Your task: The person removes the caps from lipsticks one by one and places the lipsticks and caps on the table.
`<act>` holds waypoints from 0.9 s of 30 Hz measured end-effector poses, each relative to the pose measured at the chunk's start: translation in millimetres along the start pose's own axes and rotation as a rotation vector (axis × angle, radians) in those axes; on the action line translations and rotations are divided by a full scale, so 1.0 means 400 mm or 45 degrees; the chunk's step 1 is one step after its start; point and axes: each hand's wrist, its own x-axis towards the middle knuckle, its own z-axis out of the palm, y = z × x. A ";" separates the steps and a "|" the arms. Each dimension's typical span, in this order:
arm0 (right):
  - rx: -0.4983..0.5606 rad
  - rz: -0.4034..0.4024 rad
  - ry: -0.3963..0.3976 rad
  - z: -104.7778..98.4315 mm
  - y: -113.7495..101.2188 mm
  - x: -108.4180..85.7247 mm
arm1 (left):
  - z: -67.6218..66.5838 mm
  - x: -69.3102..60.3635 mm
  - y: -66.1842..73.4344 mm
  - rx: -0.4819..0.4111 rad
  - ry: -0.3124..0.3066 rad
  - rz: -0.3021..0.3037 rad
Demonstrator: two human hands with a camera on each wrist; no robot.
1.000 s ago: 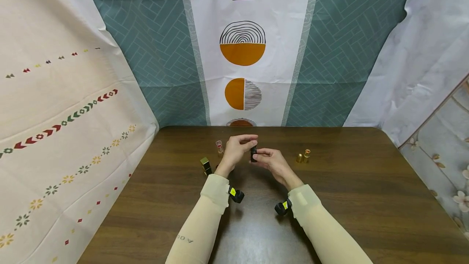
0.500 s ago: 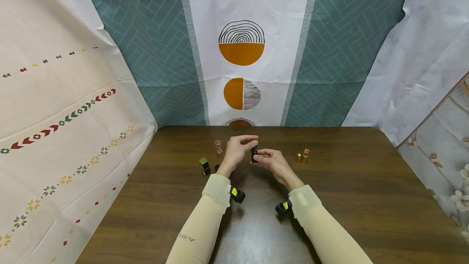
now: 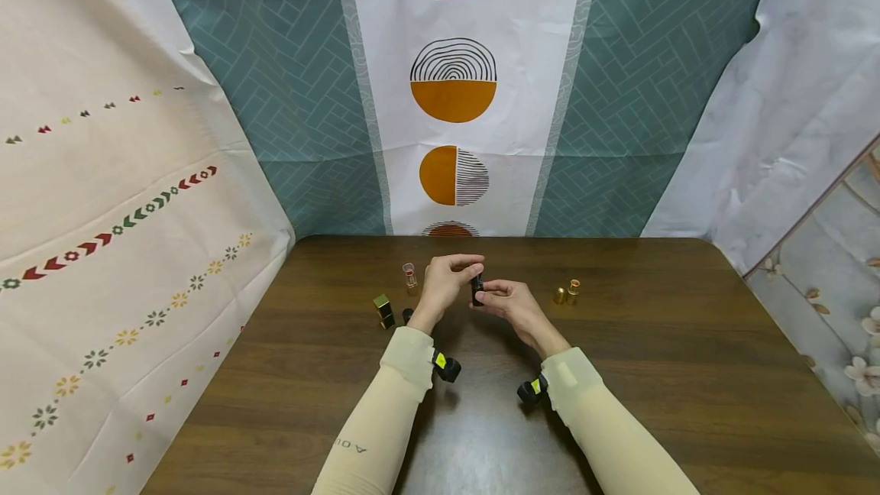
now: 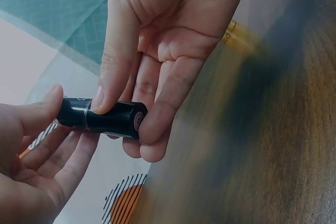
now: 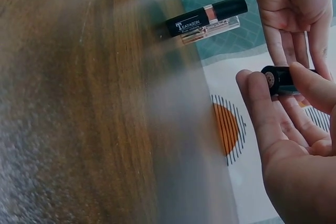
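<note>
Head view: left hand (image 3: 443,286) and right hand (image 3: 510,302) are pinching a black lipstick tube (image 3: 477,292) between them, its parts joined. Right of it, 1 gold lipstick (image 3: 574,292) is standing beside a gold cap (image 3: 560,296), apparently done; left of it, more lipsticks (image 3: 410,276) are perhaps waiting.

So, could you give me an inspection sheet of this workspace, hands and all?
Surface: brown wood-grain table, glossy near the front.
Job's things: black tube, held roughly upright.
Clutter: clear-topped tube, black-and-gold tube and partly hidden dark item at left; two gold pieces at right.
Hands: left hand pinches the black tube's upper part; right hand grips its lower part.
Cables: nothing seen.
Surroundings: patterned cloths behind and at both sides.
</note>
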 end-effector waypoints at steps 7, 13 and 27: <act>-0.026 0.001 0.018 0.001 -0.002 0.000 | 0.003 0.001 -0.001 0.004 0.020 -0.003; -0.089 0.007 0.033 -0.001 -0.002 0.001 | 0.005 0.001 -0.002 0.005 0.023 0.000; -0.267 -0.016 0.075 -0.002 -0.008 0.003 | 0.010 0.004 0.001 0.016 0.050 -0.003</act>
